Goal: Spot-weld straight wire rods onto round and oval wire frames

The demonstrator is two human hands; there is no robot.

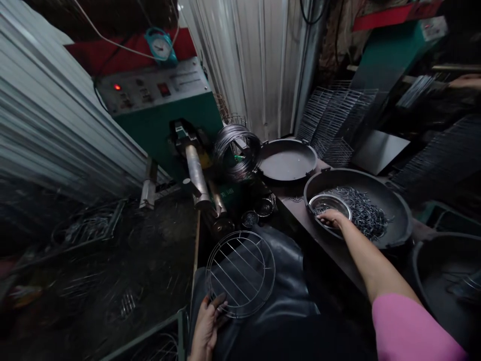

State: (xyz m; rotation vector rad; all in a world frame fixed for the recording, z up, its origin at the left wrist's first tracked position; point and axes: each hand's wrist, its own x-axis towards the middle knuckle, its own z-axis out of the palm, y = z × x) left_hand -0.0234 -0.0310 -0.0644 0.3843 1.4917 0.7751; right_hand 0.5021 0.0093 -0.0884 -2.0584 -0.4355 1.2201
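Observation:
My left hand (209, 321) grips the near left rim of a round wire rack (240, 275), a ring crossed by several parallel bars. The rack is tilted above the dark apron (291, 260) over my lap. My right hand (331, 218) reaches into a shallow steel bowl (347, 204), its fingers curled together. Whatever they pinch is too small to make out. The bowl sits inside a wide black pan (398, 210), beside a heap of short bent wire pieces (366, 213).
Ahead stands a green welding machine (161, 125) with metal electrode arms (197, 175). A wire coil (236, 150) hangs beside it. Another round pan (288, 160) lies on the bench, with wire grids (328, 118) behind. At far right, another person's hand (466, 81) shows.

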